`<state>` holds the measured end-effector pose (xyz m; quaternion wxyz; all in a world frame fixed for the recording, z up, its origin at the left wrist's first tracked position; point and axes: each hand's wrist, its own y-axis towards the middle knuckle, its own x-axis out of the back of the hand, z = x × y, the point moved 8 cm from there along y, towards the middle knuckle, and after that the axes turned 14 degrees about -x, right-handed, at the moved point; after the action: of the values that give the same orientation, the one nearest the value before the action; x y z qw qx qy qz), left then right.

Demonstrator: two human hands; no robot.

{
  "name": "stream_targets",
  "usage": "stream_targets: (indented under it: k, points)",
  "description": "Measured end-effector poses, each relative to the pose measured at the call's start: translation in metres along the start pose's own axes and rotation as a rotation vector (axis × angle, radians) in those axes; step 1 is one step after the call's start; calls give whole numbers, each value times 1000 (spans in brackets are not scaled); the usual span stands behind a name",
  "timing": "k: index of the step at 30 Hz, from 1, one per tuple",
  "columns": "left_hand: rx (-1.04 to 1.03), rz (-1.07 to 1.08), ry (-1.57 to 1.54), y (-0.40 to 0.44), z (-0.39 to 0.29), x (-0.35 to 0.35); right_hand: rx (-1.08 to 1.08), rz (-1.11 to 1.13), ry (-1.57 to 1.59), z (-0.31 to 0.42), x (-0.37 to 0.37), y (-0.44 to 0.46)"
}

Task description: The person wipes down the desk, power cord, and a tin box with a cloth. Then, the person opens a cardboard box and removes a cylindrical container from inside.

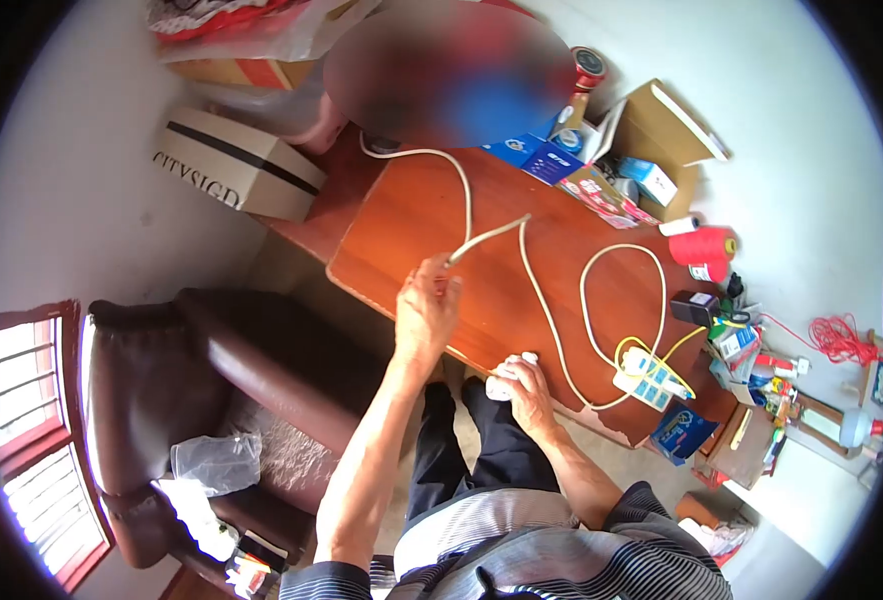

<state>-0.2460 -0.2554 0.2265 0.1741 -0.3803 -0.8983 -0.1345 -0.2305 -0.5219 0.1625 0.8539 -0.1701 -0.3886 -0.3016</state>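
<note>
My left hand (428, 308) is closed on a pale cable (486, 237) above the near edge of the brown table (411, 215). From there the cable runs back toward the far left and also loops right across the tabletop to a white power strip (645, 380). At the table's front edge, my right hand (523, 391) is wrapped round a crumpled white cloth (502, 384). A yellow cable (683, 343) lies curled over the power strip.
Boxes (561, 165) and red thread spools (699, 246) line the table's far right side. A black adapter (694, 306) sits near the strip. A carton (236, 165) stands at far left. A brown leather armchair (261, 370) is left of my legs.
</note>
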Motion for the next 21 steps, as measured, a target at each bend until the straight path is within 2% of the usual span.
stream_targets:
  k: [4,6,7,10,12,13,14,16,18,21]
  points:
    - [4,-19,-29,-2,9,6,-89,-65,-79,-24,20,-34]
    - [142,-3,-79,-8,7,13,-138,-79,-94,-30,17,-39]
    - [119,-21,-85,-12,13,16,-132,-111,-105,-24,20,-35]
    - [118,-101,-149,-35,46,20,-22,-209,47,-3,14,6]
    - [115,-157,-206,-49,49,24,12,-198,68,13,5,51]
    - [186,-181,-220,-59,51,25,33,-195,31,19,2,73]
    - [187,-168,-215,-67,50,23,21,-199,35,21,0,92]
    - [331,-175,-315,-89,64,16,-44,-240,42,17,-2,115]
    - [446,-160,-386,-111,68,8,-95,-283,36,6,13,101]
    - [486,-93,-421,-144,81,0,-239,-368,58,-32,32,53]
